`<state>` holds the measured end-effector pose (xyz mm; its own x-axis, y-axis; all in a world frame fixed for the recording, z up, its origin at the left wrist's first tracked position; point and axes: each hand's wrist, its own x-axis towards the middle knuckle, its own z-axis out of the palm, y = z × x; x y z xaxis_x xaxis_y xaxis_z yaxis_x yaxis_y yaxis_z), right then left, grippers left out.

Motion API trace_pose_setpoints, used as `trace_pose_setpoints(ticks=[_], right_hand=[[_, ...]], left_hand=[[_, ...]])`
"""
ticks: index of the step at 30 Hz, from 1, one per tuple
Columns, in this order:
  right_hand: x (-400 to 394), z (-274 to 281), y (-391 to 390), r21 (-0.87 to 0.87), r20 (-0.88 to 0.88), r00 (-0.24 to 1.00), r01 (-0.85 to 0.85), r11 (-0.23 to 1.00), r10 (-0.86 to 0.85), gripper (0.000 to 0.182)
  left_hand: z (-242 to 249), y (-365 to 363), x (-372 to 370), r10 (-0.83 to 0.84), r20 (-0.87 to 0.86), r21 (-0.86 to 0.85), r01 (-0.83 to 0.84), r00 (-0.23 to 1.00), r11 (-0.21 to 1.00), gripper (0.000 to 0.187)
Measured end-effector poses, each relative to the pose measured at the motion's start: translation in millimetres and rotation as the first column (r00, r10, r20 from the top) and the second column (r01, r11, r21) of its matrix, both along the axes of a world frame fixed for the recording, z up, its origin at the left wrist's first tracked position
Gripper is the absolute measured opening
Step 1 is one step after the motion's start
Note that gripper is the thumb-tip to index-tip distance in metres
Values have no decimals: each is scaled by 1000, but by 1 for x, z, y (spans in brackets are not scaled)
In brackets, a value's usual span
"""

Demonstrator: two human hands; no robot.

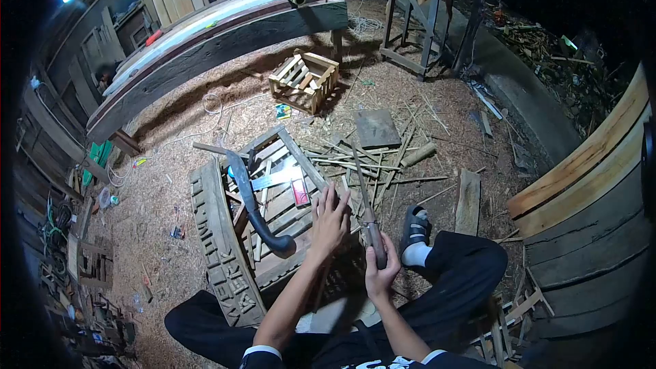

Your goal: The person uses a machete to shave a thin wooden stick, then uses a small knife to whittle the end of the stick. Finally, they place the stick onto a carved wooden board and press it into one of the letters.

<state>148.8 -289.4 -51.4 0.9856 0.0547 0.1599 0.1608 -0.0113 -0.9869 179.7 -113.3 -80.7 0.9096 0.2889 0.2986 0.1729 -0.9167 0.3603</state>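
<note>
My right hand (383, 264) grips the wooden handle of a long, narrow-bladed knife (363, 191), its blade pointing away from me. My left hand (329, 222) lies with fingers stretched out on the right edge of a slatted wooden frame (273, 266), just left of the knife. On the slats rests a machete (248, 195) with a dark, curved handle toward me. Beside it are a red box (300, 193) and a pale blue-white flat strip (272, 179), glaring in the light. The frame's left side carries a row of carved blocks.
Ahead stands a slatted wooden crate (304, 82) before a long workbench (219, 48). Thin sticks (393, 164) and a square board (376, 128) lie on the shavings-covered ground. Large planks (588, 171) lean at the right. My sandalled foot (415, 232) is right of the knife.
</note>
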Motion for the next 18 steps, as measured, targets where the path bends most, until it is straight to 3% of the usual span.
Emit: trace_pose_setpoints(ticks=[8, 14, 16, 18], right_hand=[[-5, -5, 4, -20, 22, 997, -76, 997, 76, 48], [4, 15, -8, 26, -108, 979, -169, 985, 171, 45], [6, 16, -11, -50, 9, 988, -156, 986, 157, 44], [6, 14, -6, -30, -8, 989, -151, 988, 151, 44]], left_hand=[[4, -8, -6, 12, 22, -47, -11, 1000, 999, 63], [6, -4, -9, -22, -43, -125, 17, 999, 992, 66], [7, -3, -9, -13, -65, -121, 5, 998, 993, 66], [5, -4, -8, -11, -62, -100, 5, 998, 995, 67]])
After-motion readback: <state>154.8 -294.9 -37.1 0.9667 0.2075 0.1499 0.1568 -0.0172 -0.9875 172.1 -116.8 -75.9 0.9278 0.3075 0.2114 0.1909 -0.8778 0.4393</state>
